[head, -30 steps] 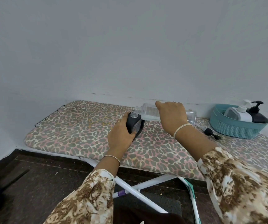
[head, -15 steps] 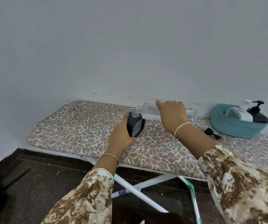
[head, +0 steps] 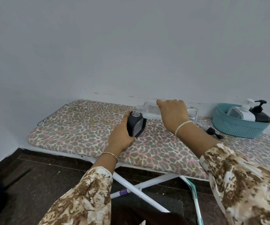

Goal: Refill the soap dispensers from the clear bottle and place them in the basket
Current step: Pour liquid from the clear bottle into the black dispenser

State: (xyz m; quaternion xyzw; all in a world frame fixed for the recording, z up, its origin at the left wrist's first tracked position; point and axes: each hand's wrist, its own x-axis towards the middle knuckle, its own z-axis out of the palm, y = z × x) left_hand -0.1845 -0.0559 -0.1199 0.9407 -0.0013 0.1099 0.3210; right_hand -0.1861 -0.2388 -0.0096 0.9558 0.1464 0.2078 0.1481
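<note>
One pale wall fills the upper half of the view, with a dark floor at lower left. An ironing board with a spotted cover stands against the wall on white crossed legs. Two patterned sleeves reach in from the bottom edge.

At the far right of the board sits a teal basket. It holds a white dispenser and a black dispenser with a pump, side by side and leaning back.

A clear bottle is held nearly level above the middle of the board, its open neck pointing left. The right grip clasps it from above, fingers curled over the body. The bottle's mouth sits just at the open neck of a small black dispenser, which stands tilted on the board. The left grip is wrapped round that dispenser's left side. Whether liquid is running between the two necks cannot be told.

A loose black pump lies on the board between the right wrist and the basket, just beside the basket. A pale band circles the right wrist; a thin bangle circles the left.
</note>
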